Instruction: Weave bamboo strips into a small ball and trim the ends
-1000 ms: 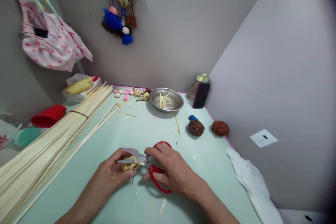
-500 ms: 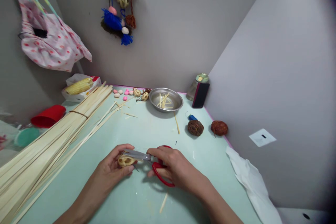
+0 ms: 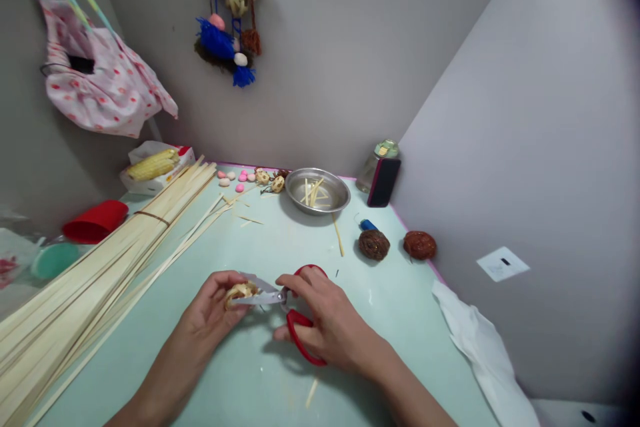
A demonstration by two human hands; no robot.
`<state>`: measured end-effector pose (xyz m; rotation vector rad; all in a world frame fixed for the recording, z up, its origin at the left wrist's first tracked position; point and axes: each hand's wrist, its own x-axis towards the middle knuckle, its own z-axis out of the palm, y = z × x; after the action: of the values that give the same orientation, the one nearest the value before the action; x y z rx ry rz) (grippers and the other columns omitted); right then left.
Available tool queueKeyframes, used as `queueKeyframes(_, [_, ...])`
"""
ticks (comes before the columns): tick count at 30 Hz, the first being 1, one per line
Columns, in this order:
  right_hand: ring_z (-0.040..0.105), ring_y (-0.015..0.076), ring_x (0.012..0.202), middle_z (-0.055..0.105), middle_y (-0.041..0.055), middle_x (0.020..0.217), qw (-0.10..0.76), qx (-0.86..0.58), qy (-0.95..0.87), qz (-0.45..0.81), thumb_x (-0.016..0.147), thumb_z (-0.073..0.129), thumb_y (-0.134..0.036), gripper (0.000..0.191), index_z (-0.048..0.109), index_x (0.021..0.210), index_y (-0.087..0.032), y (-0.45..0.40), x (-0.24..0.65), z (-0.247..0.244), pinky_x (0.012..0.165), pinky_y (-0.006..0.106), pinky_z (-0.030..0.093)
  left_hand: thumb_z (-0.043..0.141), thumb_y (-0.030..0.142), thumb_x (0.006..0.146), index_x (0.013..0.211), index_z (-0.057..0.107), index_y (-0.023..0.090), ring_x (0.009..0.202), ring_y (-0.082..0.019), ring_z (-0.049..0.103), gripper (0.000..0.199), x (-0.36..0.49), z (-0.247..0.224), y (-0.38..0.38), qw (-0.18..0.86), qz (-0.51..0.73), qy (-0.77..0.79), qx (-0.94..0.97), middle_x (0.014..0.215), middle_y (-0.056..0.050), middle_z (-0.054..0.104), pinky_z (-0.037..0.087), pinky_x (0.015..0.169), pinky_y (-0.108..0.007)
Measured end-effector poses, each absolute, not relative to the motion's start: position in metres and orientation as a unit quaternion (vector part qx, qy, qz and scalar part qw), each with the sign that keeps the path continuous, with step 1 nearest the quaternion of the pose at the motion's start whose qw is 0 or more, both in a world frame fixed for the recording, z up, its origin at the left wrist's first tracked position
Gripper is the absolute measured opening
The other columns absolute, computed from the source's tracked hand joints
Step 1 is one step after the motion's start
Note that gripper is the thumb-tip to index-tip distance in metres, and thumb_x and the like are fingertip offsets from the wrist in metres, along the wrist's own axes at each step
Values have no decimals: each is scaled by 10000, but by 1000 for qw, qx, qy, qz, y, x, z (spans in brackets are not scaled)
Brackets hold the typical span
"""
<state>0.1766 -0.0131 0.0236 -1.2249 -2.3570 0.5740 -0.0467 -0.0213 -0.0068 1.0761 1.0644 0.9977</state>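
My left hand (image 3: 213, 310) holds a small woven ball (image 3: 242, 291) of pale strips between thumb and fingers, near the front middle of the table. My right hand (image 3: 325, 317) grips red-handled scissors (image 3: 280, 296), with fingers in the loops. The scissor blades are spread and point left, one above the ball and one across its front. Whether a strip lies between the blades is too small to tell. A short pale strip (image 3: 312, 392) lies on the table below the scissors.
Long pale strips (image 3: 115, 260) lie bundled along the left. Behind are a metal bowl (image 3: 317, 210) with cut strips, small pink balls (image 3: 240, 187), a phone (image 3: 384, 183) against a bottle (image 3: 367, 172). Brown yarn (image 3: 374, 245) and reddish yarn (image 3: 420, 245) sit right, beside a white cloth (image 3: 480, 340).
The scissor blades have opened from nearly closed and now straddle the woven ball. The ball has turned slightly in my left hand. The whole view has shifted a little.
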Motion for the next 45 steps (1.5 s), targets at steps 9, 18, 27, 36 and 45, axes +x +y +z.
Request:
queueKeyframes(9, [537,228,900,576,77,997,183,-450,-855,182,881,641,-479,464,536,1256,-228,-13,173,18,752,334,463,714,360,823,1192,563,268,1133,-263,650,409,-43,-6,-22,650,413,457,444,1220,-66,708,500,935,-316])
queueKeyframes(18, [541,224,881,577,64,960,149,-450,-860,191,880,641,-491,471,542,1264,-238,-14,172,24,735,322,460,678,352,865,1148,591,289,1095,-212,629,302,-46,-13,-22,676,388,425,461,1203,-14,699,449,927,-263])
queueKeyframes(27, [568,196,862,621,50,962,129,-427,-868,220,889,670,-299,433,531,1296,-252,-11,183,27,728,279,454,701,411,837,1163,597,270,1056,-225,616,369,-46,-7,-22,704,361,422,442,1091,-22,705,418,971,-326])
queueKeyframes(36, [579,189,810,644,50,937,116,-432,-865,227,917,628,-297,360,558,1268,-252,-11,186,33,685,265,445,672,425,857,1140,627,284,1032,-217,595,319,-45,-5,-21,691,337,447,457,1048,-3,703,415,934,-305])
queueKeyframes(45, [602,161,798,663,12,910,175,-451,-829,279,893,665,-262,297,607,1184,-274,-9,188,23,705,246,447,693,453,827,1154,624,274,1046,-237,582,380,-45,-9,-19,680,350,460,451,1053,-24,690,412,924,-333])
